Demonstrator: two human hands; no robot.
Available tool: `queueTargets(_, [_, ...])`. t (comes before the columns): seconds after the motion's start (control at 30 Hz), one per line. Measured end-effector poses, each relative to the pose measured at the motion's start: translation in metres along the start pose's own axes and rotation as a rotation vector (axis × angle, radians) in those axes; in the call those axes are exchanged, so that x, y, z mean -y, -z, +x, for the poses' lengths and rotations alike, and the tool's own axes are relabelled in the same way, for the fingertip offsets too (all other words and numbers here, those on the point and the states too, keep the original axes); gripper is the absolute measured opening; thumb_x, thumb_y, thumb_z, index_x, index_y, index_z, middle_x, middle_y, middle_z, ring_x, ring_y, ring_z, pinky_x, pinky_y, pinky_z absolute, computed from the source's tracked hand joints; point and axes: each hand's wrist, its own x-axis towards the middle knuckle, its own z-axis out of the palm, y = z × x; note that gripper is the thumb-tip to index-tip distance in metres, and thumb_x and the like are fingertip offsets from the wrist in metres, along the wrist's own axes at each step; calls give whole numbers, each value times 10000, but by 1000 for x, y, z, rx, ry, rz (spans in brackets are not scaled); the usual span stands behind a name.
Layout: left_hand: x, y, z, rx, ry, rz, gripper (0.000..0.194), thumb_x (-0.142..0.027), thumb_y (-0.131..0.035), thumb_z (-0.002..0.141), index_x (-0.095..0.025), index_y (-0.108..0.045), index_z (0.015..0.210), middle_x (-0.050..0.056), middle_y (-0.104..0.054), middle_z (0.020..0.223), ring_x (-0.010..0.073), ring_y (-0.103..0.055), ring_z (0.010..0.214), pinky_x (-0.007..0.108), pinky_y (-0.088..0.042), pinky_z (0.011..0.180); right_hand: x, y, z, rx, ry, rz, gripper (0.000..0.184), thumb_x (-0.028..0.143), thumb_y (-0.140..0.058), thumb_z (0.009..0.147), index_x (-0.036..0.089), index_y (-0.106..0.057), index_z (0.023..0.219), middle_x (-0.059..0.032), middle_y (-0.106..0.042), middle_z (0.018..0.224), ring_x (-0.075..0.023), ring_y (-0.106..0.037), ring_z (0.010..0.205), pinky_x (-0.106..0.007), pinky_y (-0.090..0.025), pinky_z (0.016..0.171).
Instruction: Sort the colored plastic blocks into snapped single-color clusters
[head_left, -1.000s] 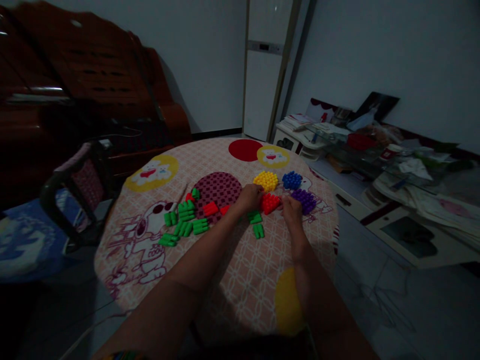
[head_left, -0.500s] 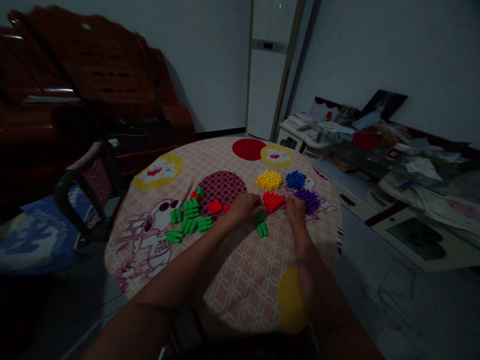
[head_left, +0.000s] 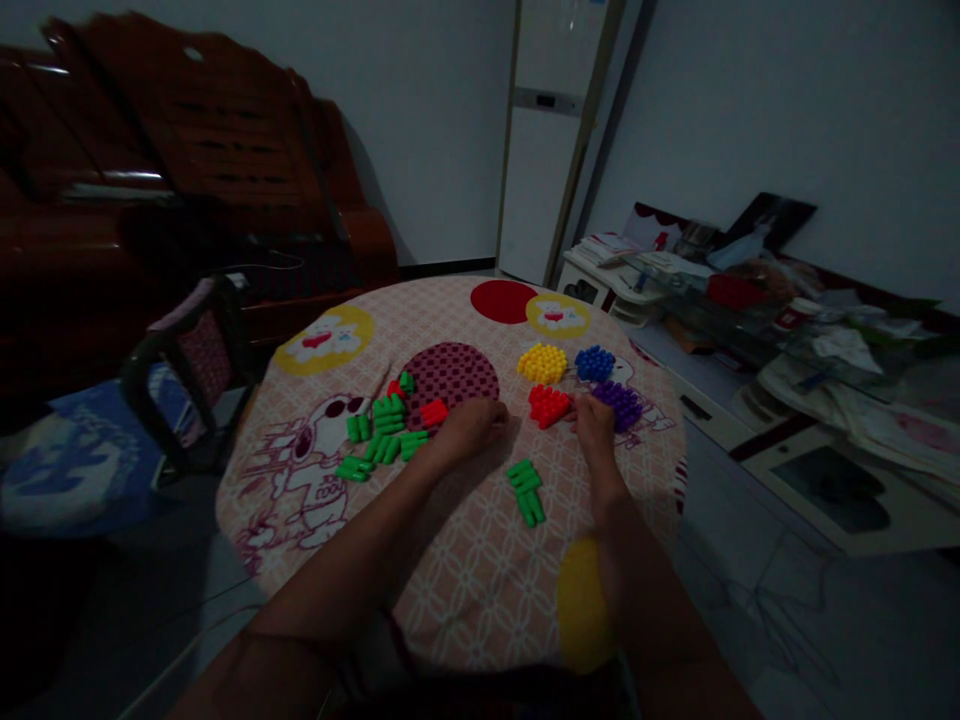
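A joined cluster of red plastic building blocks (head_left: 548, 405) lies on the cloth-covered table, and the closed fingers of my right hand (head_left: 592, 422) grip its right edge. My left hand (head_left: 477, 425) is over the dark patterned circle, fingers curled down; what is under them is hidden. Just left of it sits a loose red block (head_left: 433, 412). Several green blocks (head_left: 386, 448) are scattered further left, with another red block (head_left: 395, 389) among them. Two joined green blocks (head_left: 526, 492) rest nearer me, between my forearms.
Beyond the red cluster stand a yellow block cluster (head_left: 543, 363) and a blue one (head_left: 594, 363); a purple cluster (head_left: 618, 405) is right of my right hand. A chair (head_left: 191, 350) stands at the table's left. A cluttered glass-topped cabinet (head_left: 720, 300) runs along the right wall.
My left hand has moved left, away from the red cluster. The two green blocks now lie nearer me. My right hand stays at the red cluster, and the view has shifted slightly.
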Motion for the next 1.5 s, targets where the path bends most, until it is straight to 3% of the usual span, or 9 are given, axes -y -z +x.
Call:
queueTargets(0.13, [31, 19, -5, -158, 230, 93, 293, -209, -596, 843, -190, -727, 1104, 121, -728, 1180, 269, -657, 1118, 317, -498, 910, 0, 0, 0, 6, 5, 7, 504, 581, -420, 864, 168, -707, 819, -13, -642, 575, -186, -584, 549, -270, -411, 524])
queueTargets(0.23, [52, 27, -12, -143, 312, 146, 295, -241, -625, 817, -197, -733, 1088, 128, -734, 1152, 289, -657, 1112, 334, -509, 914, 1, 0, -1, -2, 8, 5, 491, 566, -424, 870, 170, -708, 815, -8, -638, 566, -178, -568, 519, -271, -401, 513])
queueTargets(0.4, [68, 22, -17, -10, 326, 181, 325, -245, -623, 802, -202, -732, 1106, 135, -727, 1174, 298, -675, 1077, 337, -518, 875, 0, -1, 1, -1, -9, 16, 501, 557, -421, 875, 156, -721, 863, -9, -646, 579, -173, -563, 515, -266, -404, 505])
queueTargets(0.53, [71, 16, -13, -82, 312, 166, 393, -281, -595, 834, -164, -671, 1201, 161, -703, 1214, 300, -660, 1112, 341, -505, 910, -5, -3, 4, -1, -20, 30, 503, 554, -425, 869, 148, -721, 858, -18, -648, 574, -180, -569, 514, -270, -411, 502])
queueTargets(0.77, [51, 18, -4, -307, 180, -105, 417, -296, -608, 830, -135, -601, 1214, 133, -690, 1181, 247, -648, 1069, 336, -494, 939, -6, -5, 4, -6, -30, 49, 476, 536, -442, 862, 153, -722, 832, -29, -660, 592, -202, -613, 575, -279, -443, 531])
queueTargets(0.97, [14, 2, 13, -184, 8, -187, 408, -260, -637, 808, -166, -633, 1205, 107, -694, 1214, 235, -655, 1087, 331, -495, 959, -6, -4, 3, 8, -14, 49, 497, 552, -419, 875, 156, -714, 824, -30, -655, 590, -196, -598, 563, -282, -439, 536])
queueTargets(1.2, [-7, -9, 36, -89, 59, -86, 359, -214, -636, 820, -146, -671, 1171, 127, -727, 1139, 249, -680, 1076, 302, -500, 921, -2, -3, 1, 7, -6, 52, 473, 545, -406, 865, 172, -688, 789, -26, -652, 610, -191, -598, 564, -280, -437, 534])
queueTargets(1.33, [-14, -13, 46, -83, 75, -125, 489, -297, -737, 769, -139, -649, 1224, 141, -728, 1143, 270, -682, 1077, 306, -505, 909, 1, -3, 1, 8, -21, 48, 486, 552, -400, 859, 171, -694, 791, -28, -648, 607, -191, -599, 568, -280, -443, 539])
queueTargets(1.5, [-17, -23, 49, -85, 59, -193, 521, -236, -780, 718, -138, -648, 1213, 144, -714, 1198, 275, -669, 1107, 312, -498, 939, -6, -4, 4, 13, 13, 42, 507, 564, -403, 875, 161, -707, 824, -35, -658, 623, -198, -619, 601, -273, -441, 540])
